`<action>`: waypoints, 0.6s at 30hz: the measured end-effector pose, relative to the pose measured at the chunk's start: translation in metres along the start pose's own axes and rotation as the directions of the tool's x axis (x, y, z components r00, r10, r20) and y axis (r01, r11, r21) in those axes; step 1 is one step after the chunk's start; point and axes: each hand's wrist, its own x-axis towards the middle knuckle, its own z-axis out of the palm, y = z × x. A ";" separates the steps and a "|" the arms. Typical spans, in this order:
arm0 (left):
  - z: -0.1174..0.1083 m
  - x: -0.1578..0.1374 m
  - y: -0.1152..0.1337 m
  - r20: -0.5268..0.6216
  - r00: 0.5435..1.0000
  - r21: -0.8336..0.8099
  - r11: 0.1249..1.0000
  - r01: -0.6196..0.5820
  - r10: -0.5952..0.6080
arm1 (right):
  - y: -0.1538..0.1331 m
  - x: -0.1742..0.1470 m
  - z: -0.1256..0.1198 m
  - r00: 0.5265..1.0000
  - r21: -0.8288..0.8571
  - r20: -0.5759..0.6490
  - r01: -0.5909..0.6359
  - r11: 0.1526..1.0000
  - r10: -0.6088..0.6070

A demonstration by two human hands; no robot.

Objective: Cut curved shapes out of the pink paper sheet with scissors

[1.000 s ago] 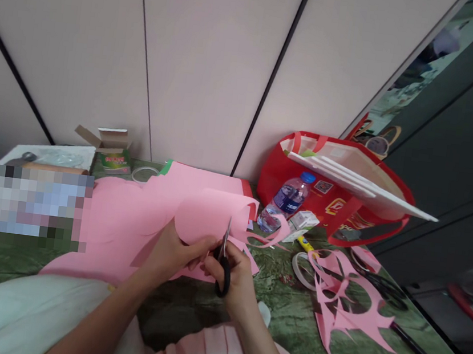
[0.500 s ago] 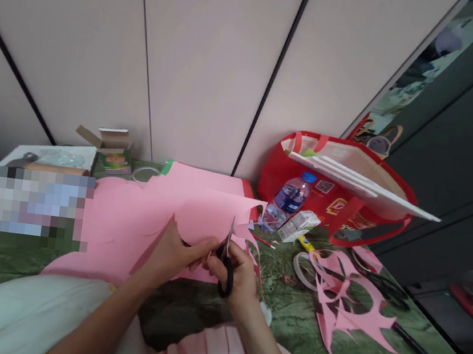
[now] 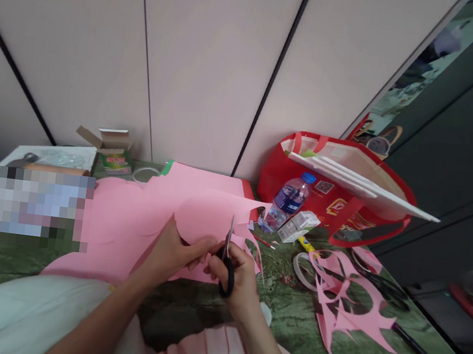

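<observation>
A pair of scissors with black handles (image 3: 227, 276) is in my right hand (image 3: 244, 284), blades pointing up and away from me. My left hand (image 3: 180, 250) is closed, thumb and fingers pinched on the near edge of a pink paper sheet (image 3: 211, 208). The fingertips of both hands almost meet in front of that sheet. Pointed, partly cut strips hang off the sheet's right side, near the blades. Other pink pieces with rounded edges (image 3: 116, 208) lie to the left. Exactly where the blades meet the paper is hard to make out.
Pink offcuts with round holes (image 3: 334, 292) lie on the right, by a tape roll (image 3: 303, 270). A water bottle (image 3: 287, 200) and a small white box (image 3: 299, 226) stand before a red bag (image 3: 272, 170). An open carton (image 3: 115, 156) sits at the back left.
The cut strips on the sheet's right side have shifted slightly to the right. My hands and the scissors have hardly moved.
</observation>
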 end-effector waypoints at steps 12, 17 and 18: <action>-0.001 0.001 -0.002 -0.015 0.999 -0.054 0.998 0.031 -0.031 | -0.003 -0.002 0.001 1.000 0.007 -0.009 -0.028 1.000 0.028; -0.001 0.002 0.000 -0.010 1.000 -0.070 0.997 0.007 -0.007 | -0.006 -0.003 0.002 1.000 0.003 -0.012 -0.025 1.000 0.026; -0.001 0.002 -0.001 -0.013 1.000 -0.064 0.998 0.002 -0.003 | -0.006 -0.004 0.002 1.000 -0.001 -0.011 -0.024 1.000 0.024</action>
